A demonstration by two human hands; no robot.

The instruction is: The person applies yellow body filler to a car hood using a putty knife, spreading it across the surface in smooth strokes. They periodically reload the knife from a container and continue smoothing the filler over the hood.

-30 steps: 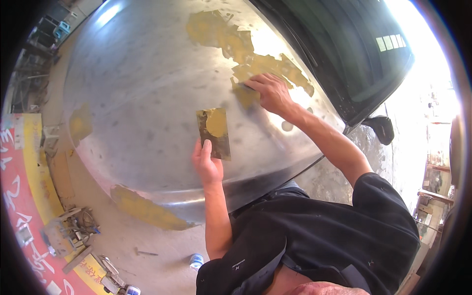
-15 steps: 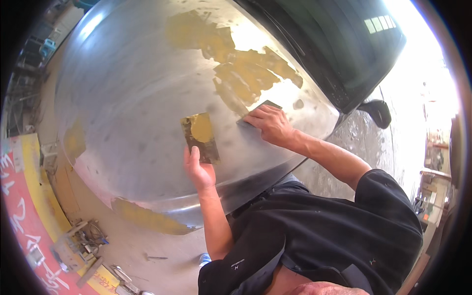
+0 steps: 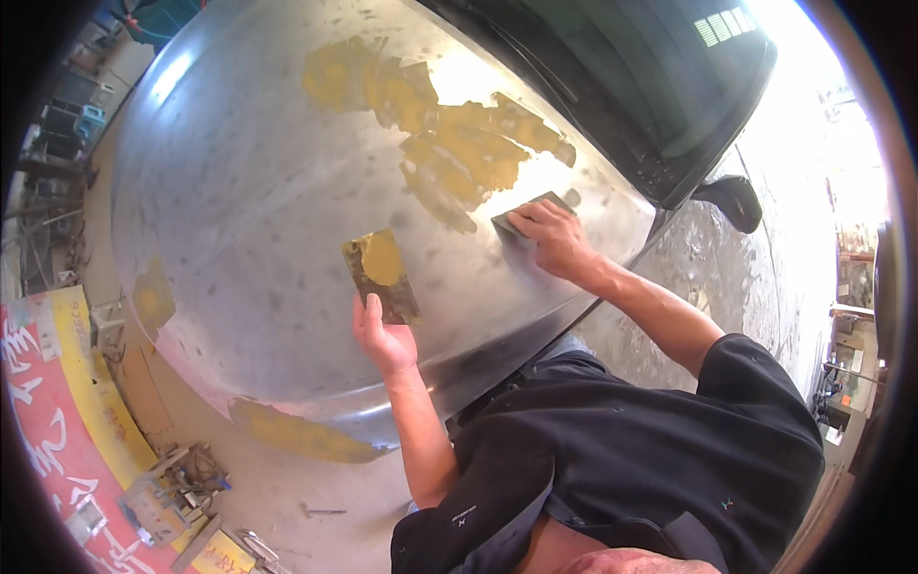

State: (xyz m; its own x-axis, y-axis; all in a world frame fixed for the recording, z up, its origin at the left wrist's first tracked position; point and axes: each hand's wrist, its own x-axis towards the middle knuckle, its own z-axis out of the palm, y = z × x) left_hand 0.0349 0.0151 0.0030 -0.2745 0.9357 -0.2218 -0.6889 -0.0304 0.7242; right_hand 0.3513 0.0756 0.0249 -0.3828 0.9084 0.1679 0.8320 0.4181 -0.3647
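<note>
Flat putty spreader (image 3: pixel 553 200) pinched narrowly in the right grip (image 3: pixel 559 244), against the bare-metal car hood (image 3: pixel 239 239), just beside a yellow putty patch (image 3: pixel 469 158), left grip (image 3: pixel 386 346) clasping the lower end of a putty-loaded palette (image 3: pixel 390 304).

My shirt (image 3: pixel 631 459) is black; I see a silver-grey hood (image 3: pixel 249 220) mottled with darker spots (image 3: pixel 572 197) and mustard-yellow patches (image 3: pixel 473 153), my dark brown plate (image 3: pixel 392 302) bearing mustard-yellow paste (image 3: pixel 382 260).
</note>
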